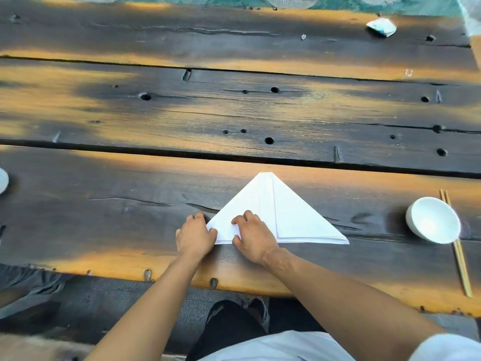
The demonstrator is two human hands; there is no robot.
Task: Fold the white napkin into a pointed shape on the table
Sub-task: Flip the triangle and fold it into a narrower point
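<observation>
The white napkin [291,217] lies flat on the dark wooden table [234,113], folded into a triangle with its tip pointing away from me and its long edge toward me. My left hand [194,237] grips the napkin's left corner. My right hand [253,237] rests just beside it, fingers pressing on the left part of the napkin, thumb at the near edge. The napkin's left corner is partly hidden under both hands.
A white bowl [433,220] stands to the right, with wooden chopsticks [458,251] beside it. A crumpled white wrapper [382,26] lies at the far right. A white object [3,180] shows at the left edge. The table's near edge runs just below my wrists.
</observation>
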